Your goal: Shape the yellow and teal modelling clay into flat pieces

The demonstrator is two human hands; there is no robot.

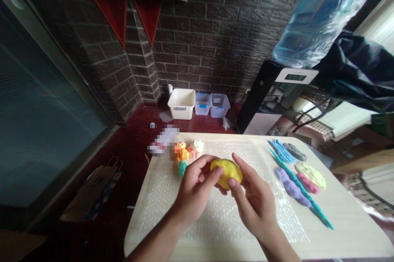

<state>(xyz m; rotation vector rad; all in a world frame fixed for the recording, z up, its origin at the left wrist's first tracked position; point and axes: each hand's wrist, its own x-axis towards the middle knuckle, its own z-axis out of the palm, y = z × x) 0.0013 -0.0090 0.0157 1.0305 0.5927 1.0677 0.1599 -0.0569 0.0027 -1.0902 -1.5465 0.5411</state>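
A flattened, rounded piece of yellow modelling clay (227, 173) is held up over the table between both hands. My left hand (197, 188) grips its left side, the thumb pressing on the face. On the right side, my right hand (254, 194) pinches the lower edge with its thumb, fingers behind. Bubble wrap (172, 208) lies on the table beneath. Beyond my left hand sit small orange clay figures (182, 153), a pale clay figure (197, 145) and a green clay lump (182, 168). To the right lie a purple clay piece (292, 188) and a long teal clay roll (308, 197).
Blue strips (281, 151), a grey clay piece (294, 152), pale yellow clay (310, 175) and pink clay (308, 183) lie at the table's right. Past the table (347, 229) stand a white bin (181, 113), clear boxes and a water dispenser (258, 93). A paper bag (89, 192) is on the floor.
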